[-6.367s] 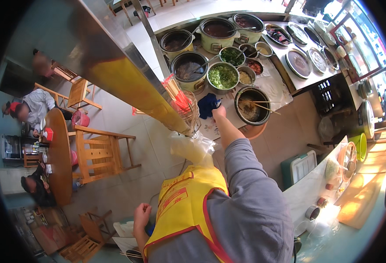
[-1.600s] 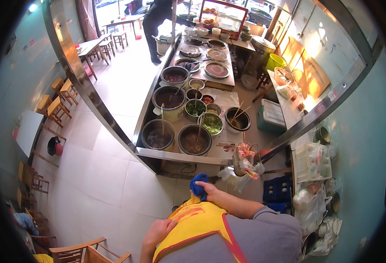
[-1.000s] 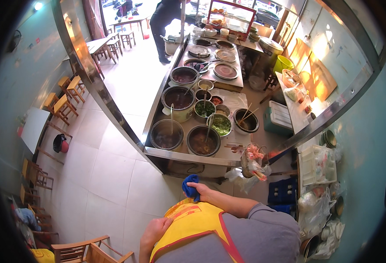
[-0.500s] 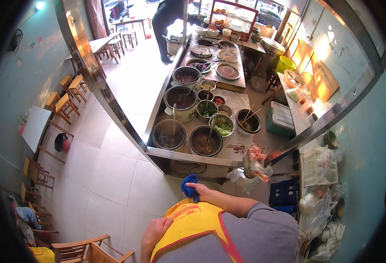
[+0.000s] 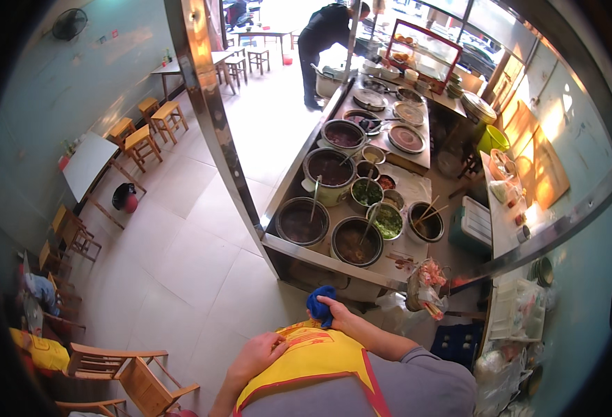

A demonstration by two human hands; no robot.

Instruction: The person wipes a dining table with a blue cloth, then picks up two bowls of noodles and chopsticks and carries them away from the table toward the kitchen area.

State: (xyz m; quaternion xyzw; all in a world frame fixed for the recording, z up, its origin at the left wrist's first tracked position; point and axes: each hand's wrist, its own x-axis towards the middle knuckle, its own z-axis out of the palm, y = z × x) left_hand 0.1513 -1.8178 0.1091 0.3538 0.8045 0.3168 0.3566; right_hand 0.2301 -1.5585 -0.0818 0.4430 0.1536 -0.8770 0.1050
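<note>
Your right hand is gripping a blue cloth, low in the frame's middle. Your left hand is touching your yellow apron; I cannot tell if it's pinching. Pots are standing on the bench higher up.

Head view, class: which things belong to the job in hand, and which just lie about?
In use:
blue cloth, in the right hand
yellow apron, against the left hand

Just about:
wall fan
wooden chair
yellow-green bucket
</note>
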